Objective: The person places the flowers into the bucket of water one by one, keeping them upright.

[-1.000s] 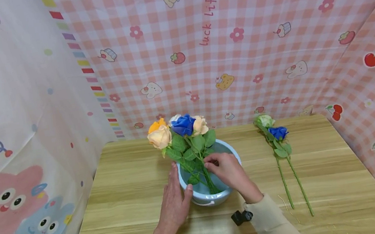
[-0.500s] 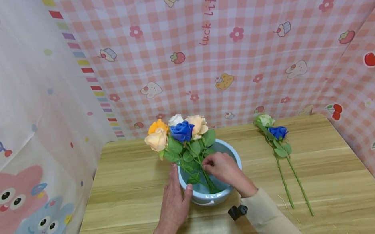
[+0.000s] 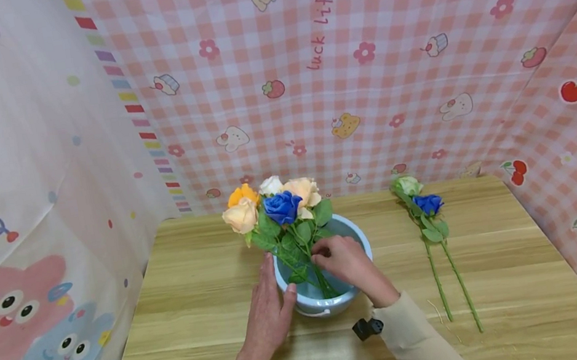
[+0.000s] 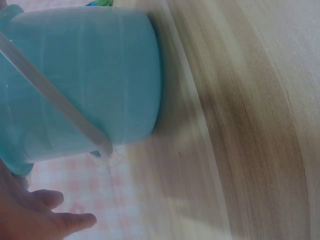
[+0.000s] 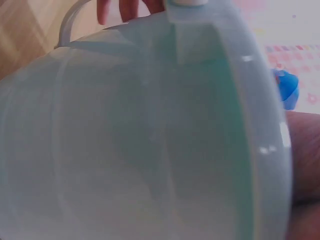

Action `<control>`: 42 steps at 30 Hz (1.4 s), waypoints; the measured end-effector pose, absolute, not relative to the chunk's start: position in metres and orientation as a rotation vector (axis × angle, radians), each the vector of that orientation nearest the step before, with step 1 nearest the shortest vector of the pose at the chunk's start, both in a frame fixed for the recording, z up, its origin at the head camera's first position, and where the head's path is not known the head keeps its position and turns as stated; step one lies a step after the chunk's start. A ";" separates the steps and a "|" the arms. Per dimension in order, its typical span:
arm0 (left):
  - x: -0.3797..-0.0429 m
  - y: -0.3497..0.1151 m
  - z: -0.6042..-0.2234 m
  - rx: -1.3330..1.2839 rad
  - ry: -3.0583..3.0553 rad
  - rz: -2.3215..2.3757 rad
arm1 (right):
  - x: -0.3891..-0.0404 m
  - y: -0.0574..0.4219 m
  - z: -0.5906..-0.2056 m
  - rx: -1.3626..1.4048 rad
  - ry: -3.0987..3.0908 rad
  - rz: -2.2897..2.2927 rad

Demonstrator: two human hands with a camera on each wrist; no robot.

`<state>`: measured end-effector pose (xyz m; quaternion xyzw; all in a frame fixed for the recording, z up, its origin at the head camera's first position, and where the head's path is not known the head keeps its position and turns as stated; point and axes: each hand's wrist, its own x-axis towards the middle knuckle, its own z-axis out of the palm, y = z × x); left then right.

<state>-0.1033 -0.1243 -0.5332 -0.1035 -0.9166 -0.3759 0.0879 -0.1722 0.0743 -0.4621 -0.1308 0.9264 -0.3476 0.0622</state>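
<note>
"Could that bucket tip, lower centre of frame?"

"Maybe: the roses in it lean top-heavy. The right hand pinches a stem, grip closed; the left, fingers straight, rests against the rim. Tugging could topple them."

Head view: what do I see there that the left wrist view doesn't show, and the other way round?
Only the head view shows the orange rose, the two peach roses, the white rose, both beige sleeves and the inside of the bucket.

Only the left wrist view shows the long slant of the handle across the bucket's outer side.

Both show the bucket, left hand, wooden table and checked cloth.
</note>
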 end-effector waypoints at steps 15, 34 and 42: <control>-0.103 -0.124 -0.534 -0.308 -2.715 -1.126 | -0.141 0.097 -0.466 -0.473 2.932 -1.573; -0.103 -0.124 -0.535 -0.316 -2.708 -1.135 | -0.122 0.148 -0.486 -0.347 2.919 -2.067; -0.102 -0.124 -0.534 -0.315 -2.717 -1.140 | -0.119 0.180 -0.502 -0.096 2.972 -2.134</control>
